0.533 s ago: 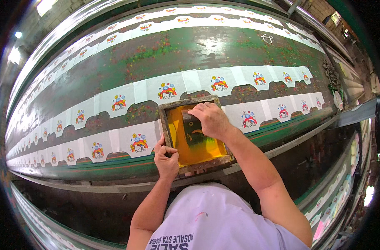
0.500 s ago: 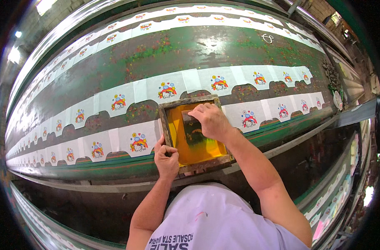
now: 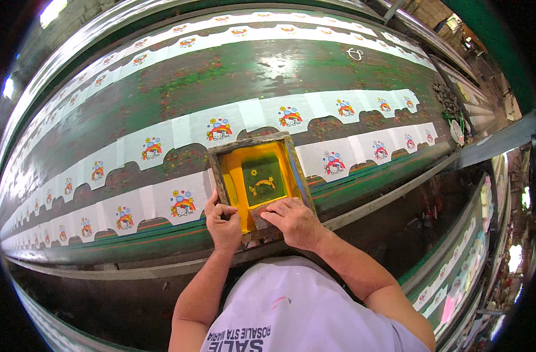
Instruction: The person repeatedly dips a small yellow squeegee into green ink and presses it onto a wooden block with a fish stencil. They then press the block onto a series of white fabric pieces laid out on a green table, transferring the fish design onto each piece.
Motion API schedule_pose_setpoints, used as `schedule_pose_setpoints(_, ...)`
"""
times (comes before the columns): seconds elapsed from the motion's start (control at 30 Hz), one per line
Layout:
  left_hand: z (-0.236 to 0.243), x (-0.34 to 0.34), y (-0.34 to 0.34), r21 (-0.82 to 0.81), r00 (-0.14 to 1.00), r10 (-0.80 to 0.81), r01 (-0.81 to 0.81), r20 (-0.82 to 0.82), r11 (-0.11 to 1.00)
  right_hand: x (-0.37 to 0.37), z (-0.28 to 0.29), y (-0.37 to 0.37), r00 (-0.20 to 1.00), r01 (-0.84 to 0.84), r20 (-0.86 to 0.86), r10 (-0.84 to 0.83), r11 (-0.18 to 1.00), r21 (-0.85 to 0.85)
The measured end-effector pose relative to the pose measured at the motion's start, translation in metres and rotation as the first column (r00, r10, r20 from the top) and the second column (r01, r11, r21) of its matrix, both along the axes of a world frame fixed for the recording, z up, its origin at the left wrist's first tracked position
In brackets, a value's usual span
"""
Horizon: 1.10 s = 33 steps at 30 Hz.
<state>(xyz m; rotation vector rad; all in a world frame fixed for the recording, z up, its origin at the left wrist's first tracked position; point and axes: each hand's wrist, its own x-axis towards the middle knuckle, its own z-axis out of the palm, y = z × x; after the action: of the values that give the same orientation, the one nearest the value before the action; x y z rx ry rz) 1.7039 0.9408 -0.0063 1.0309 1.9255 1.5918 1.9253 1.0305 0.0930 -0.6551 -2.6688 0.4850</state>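
A wooden-framed printing screen [image 3: 220, 176] lies on the near row of white cloth pieces. Yellow ink coats the inner borders of its mesh, and a dark green window [image 3: 271, 170] in the middle shows small yellow flower, star and arch shapes. My left hand [image 3: 223, 227] is closed at the frame's left side near the front corner, fingers curled against the wood. At the near end of the mesh, my right hand [image 3: 298, 224] grips a squeegee [image 3: 258, 219], a small brownish blade mostly covered by my fingers.
White cloth pieces [image 3: 152, 151] with colourful rainbow prints run in long rows across the green, ink-spotted table [image 3: 221, 70]. A white looped object [image 3: 355, 54] lies farther back. A grey rail [image 3: 391, 202] follows the near table edge. Another table with prints stands at lower right.
My right hand has drawn the squeegee from the far part of the screen toward me, uncovering the green window. My left hand keeps its hold; the whole view has shifted slightly.
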Motion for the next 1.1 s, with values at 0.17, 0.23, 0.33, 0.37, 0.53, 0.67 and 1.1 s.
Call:
schedule_pose_setpoints(0.17,0.002,-0.002,0.000,0.003,1.000,-0.014,0.014,-0.002,1.000,0.012,0.005,-0.005,0.999,-0.044,0.006,0.045,0.996,-0.076)
schedule_pose_setpoints(0.23,0.003,-0.003,0.001,-0.034,0.998,-0.008,0.009,0.057,0.999,0.023,0.009,-0.008,0.998,-0.055,-0.044,0.049,0.988,-0.143)
schedule_pose_setpoints(0.33,0.006,-0.004,0.002,-0.028,0.999,-0.001,0.003,0.050,1.000,0.041,0.006,-0.011,0.979,0.109,-0.160,-0.126,0.988,-0.107)
schedule_pose_setpoints(0.37,0.008,-0.004,0.002,-0.024,0.999,0.003,-0.002,0.038,1.000,0.049,0.003,-0.011,0.955,0.181,-0.215,-0.202,0.977,-0.117)
schedule_pose_setpoints(0.53,0.019,0.021,0.015,0.097,0.998,-0.009,0.015,-0.062,0.995,0.100,-0.025,-0.002,0.802,0.392,-0.293,-0.520,0.829,-0.398)
schedule_pose_setpoints(0.67,0.018,0.067,0.047,0.137,0.999,-0.037,0.037,-0.002,0.990,0.150,-0.041,0.018,0.768,0.376,-0.322,-0.553,0.798,-0.472)
schedule_pose_setpoints(1.1,-0.001,0.198,0.115,0.118,0.992,-0.045,0.031,0.121,0.993,0.292,-0.037,0.092,0.808,0.317,-0.365,-0.463,0.863,-0.393)
